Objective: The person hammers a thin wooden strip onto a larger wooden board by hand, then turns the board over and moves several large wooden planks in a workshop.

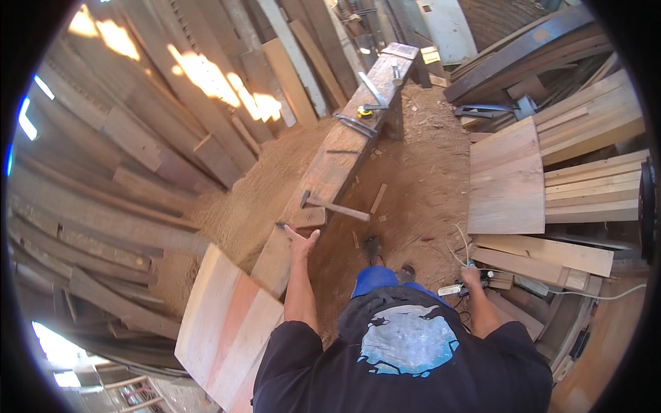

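My left hand (301, 242) rests at the near end of a long wooden bench (330, 162), thumb and index finger spread. A small dark piece (280, 225) lies at its fingertip. Just beyond are a wood block (310, 217) and a hammer (337, 206), its handle reaching past the bench edge. Low on my right, my right hand (472, 277) is closed at a thin white cable (456, 242) that loops up and also runs off right. Its fingertips are small and partly hidden. Beside that hand sits a white power strip (451, 290).
Farther along the bench lie a clamp-like metal tool (355, 125), a yellow tape measure (365, 111) and a square (372, 89). Joined wood panels stand left (231, 316) and right (507, 180). Planks (592, 186) are stacked at right; boards (158, 148) lean left. Sawdust covers the floor (427, 179).
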`<state>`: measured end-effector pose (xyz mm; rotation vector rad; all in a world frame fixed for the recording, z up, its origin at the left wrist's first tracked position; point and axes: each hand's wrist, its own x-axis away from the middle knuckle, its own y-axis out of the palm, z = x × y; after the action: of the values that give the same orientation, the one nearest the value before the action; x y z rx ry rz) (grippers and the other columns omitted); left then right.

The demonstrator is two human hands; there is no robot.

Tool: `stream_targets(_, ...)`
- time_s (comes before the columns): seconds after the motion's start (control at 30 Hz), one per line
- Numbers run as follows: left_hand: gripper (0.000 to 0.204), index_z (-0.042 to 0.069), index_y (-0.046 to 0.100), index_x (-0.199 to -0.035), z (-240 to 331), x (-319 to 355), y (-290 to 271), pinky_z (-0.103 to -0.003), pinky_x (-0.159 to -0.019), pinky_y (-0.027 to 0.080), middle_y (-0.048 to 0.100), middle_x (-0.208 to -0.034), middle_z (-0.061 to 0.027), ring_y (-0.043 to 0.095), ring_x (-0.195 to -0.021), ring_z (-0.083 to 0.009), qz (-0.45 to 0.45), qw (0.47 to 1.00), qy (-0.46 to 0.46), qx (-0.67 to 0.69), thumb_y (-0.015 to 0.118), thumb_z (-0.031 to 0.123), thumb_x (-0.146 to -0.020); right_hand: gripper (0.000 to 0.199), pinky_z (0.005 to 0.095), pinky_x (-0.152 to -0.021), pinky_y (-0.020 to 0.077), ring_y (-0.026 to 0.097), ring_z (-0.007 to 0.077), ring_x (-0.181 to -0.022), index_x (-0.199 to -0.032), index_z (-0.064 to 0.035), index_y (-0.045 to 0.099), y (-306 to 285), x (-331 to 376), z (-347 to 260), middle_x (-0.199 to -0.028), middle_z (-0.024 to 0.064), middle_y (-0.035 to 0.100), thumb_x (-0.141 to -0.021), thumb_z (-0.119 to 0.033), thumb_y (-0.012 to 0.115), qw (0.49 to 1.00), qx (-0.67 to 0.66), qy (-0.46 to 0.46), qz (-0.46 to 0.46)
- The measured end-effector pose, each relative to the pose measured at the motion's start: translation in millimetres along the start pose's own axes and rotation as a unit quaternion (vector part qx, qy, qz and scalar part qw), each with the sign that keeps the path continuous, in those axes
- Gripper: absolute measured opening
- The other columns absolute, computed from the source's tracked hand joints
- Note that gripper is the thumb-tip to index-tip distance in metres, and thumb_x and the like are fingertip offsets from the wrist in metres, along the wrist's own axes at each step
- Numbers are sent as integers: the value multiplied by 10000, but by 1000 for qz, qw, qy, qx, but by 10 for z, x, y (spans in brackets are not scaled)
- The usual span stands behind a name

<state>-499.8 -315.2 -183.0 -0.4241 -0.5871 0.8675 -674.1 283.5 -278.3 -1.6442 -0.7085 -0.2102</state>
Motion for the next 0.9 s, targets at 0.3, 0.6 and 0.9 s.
stream_targets(0.3,1420,136,-94,-1591,503,-329,425,-588,-1187,184,-7,-1504,-510,24,-1471,-575,-64,942,-130,-304,896,496,-639,701,492,-1058,433,535,409,-1257,-1369,-16,525,-1049,-901,-2487,-1312,274,581,-816,-390,741,989,-136,-43,-27)
stream_targets(0.6,1299,94,-47,-1590,524,-334,560,-616,-1177,159,61,-1489,-512,72,-1447,-588,-41,937,-50,-343,847,433,-710,651,507,-975,488,616,427,-1158,-1352,-52,507,-525,-1716,-4120,-1234,270,638,-826,-382,703,925,-165,-170,-297)
stream_targets(0.9,1221,47,20,-1585,841,-860,927,-635,-1185,88,44,-1485,-525,21,-1435,-632,-59,944,23,-325,827,416,-745,327,544,-809,527,667,469,-913,-1020,-6,590,-1586,-2138,-4049,-932,273,685,-830,-264,651,963,-175,-179,-101)
